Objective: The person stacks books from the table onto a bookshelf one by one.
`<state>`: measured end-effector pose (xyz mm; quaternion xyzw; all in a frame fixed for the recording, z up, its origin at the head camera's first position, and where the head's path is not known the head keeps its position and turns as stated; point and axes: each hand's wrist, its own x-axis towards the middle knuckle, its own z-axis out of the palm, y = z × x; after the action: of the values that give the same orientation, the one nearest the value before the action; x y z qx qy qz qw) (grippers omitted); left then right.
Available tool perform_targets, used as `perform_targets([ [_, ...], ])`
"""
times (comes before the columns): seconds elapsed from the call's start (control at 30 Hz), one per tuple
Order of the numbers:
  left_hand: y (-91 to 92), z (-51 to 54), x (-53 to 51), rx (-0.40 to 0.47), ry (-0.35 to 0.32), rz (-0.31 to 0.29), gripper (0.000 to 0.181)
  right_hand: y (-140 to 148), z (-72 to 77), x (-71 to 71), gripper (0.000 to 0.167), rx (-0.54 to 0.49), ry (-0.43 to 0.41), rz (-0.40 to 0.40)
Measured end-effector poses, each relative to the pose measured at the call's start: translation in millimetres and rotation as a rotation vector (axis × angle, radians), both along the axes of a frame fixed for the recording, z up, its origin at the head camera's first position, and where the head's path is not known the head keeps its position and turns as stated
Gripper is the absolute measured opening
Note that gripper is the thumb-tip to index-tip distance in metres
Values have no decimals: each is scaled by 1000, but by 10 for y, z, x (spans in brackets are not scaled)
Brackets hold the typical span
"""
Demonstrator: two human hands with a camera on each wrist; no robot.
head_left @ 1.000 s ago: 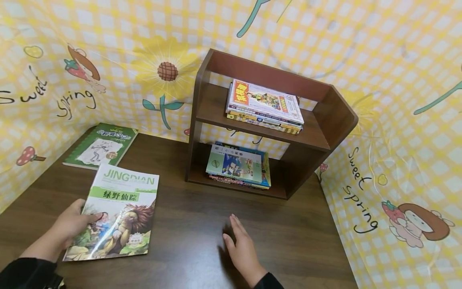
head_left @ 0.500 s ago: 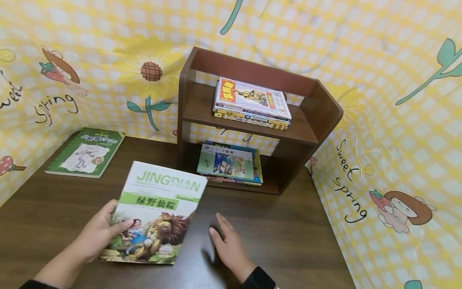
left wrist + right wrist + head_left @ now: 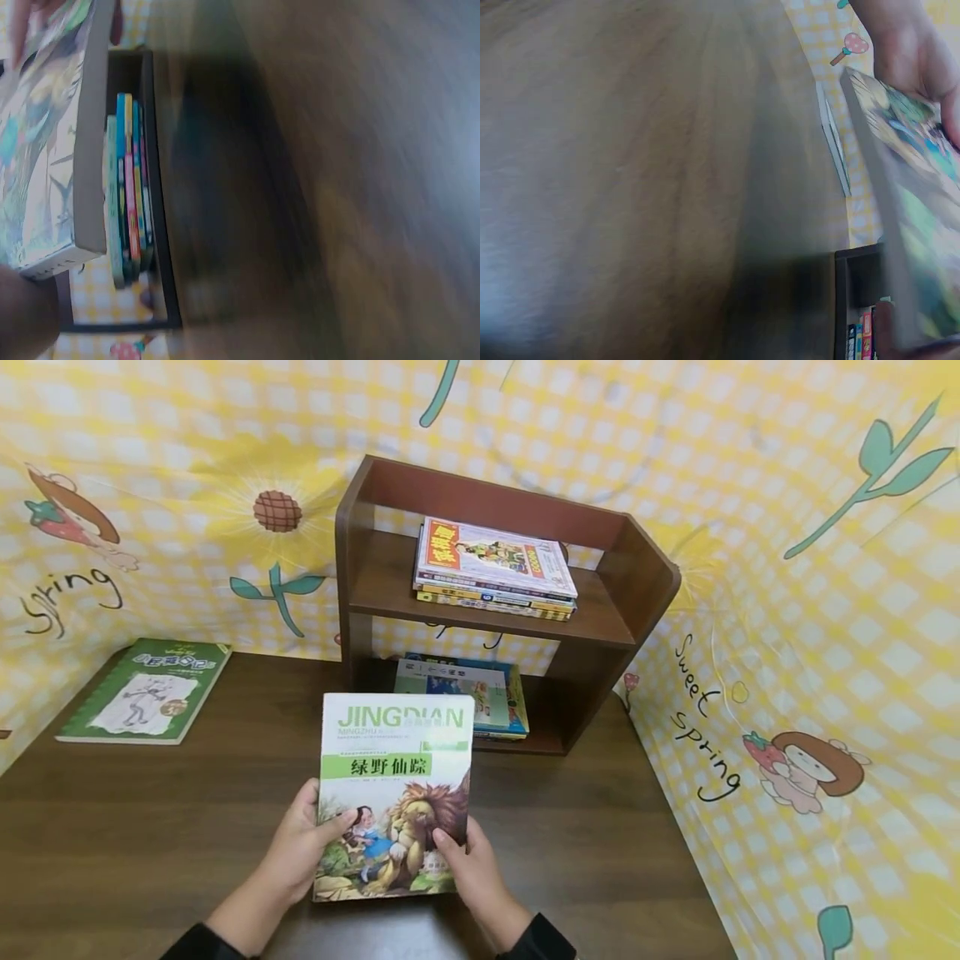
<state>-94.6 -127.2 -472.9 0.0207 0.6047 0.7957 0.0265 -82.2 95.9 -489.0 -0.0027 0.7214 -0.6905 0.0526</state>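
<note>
A paperback book with a white and green cover, a lion and a girl in blue, is held above the table in the head view. My left hand grips its left edge, thumb on the front cover. On the opposite edge my right hand holds it, also with the thumb on the cover; the other fingers are mostly hidden behind the book. The left wrist view shows the thick lower edge of the book, and the right wrist view catches the same book tilted, beside the left hand.
Behind the book stands a brown two-tier shelf. A stack of books lies on its upper tier, and another stack on the lower one, partly covered. A green book lies at the table's back left. Patterned cloth surrounds the table.
The left hand has carried the lion-cover book from the left to the middle, before the shelf. The right hand, open and apart before, now grips its right edge. The head view has shifted right.
</note>
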Motion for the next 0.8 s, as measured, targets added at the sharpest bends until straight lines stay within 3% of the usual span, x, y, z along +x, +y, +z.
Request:
perform_targets([
  [0.17, 149, -24, -37, 68, -87, 111, 31, 87, -26, 17, 46, 1, -16, -25],
  [0.33, 223, -63, -23, 124, -111, 115, 35, 214, 62, -34, 45, 10, -9, 4],
  [0.47, 109, -61, -48, 214, -44, 50, 38, 352, 124, -80, 43, -6, -30, 98],
  [0.67, -274, 3, -168, 351, 26, -63, 33, 556, 184, -110, 43, 2, -87, 293],
  [0.73, -428, 24, -216, 352, 48, -146, 34, 604, 210, -126, 43, 28, -97, 351],
  [0.8, -575, 57, -263, 328, 73, -273, 38, 641, 245, -145, 44, 50, -113, 396],
])
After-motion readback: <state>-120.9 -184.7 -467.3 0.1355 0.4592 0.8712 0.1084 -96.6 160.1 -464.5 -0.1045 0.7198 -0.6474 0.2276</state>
